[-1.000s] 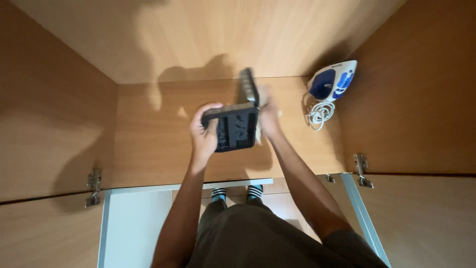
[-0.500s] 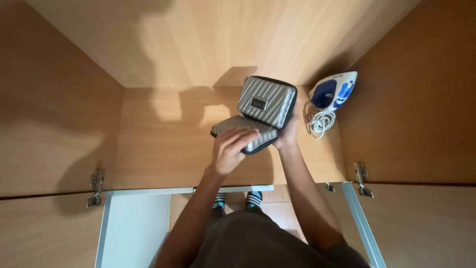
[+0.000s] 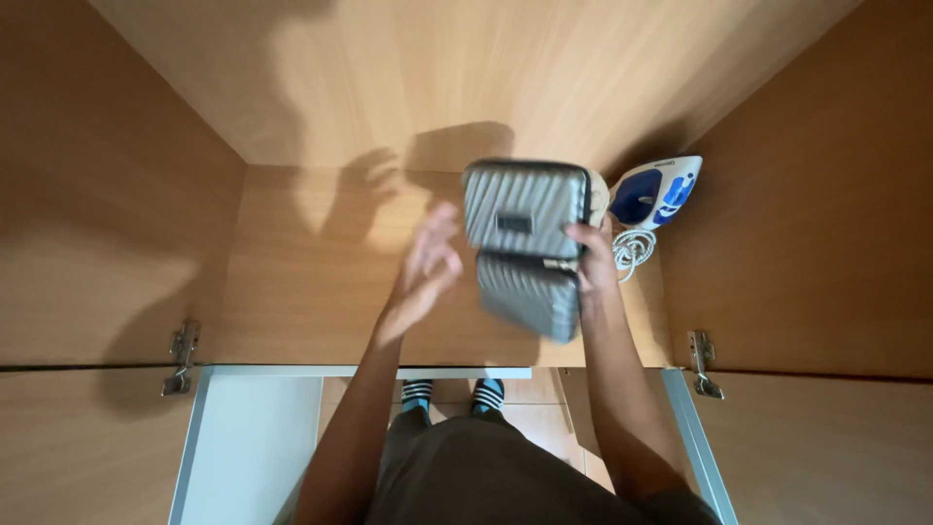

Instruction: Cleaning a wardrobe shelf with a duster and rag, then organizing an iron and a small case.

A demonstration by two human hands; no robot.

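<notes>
A small grey ribbed hard-shell case [image 3: 525,248] hangs open over the wooden cabinet shelf [image 3: 301,282], its two halves spread like a book. My right hand [image 3: 591,261] grips it at the right edge, near the hinge. My left hand [image 3: 424,272] is just left of the case, fingers spread and blurred, touching nothing.
A blue and white clothes iron [image 3: 653,192] with a coiled white cord [image 3: 632,249] lies at the shelf's back right corner. Wooden cabinet walls rise on both sides, with door hinges [image 3: 181,356] on the left and a second hinge [image 3: 704,364] on the right. My striped socks [image 3: 453,393] show on the tiled floor below.
The case has swung further open and turned its ribbed outsides toward me. My left hand has let go of it and moved away to the left.
</notes>
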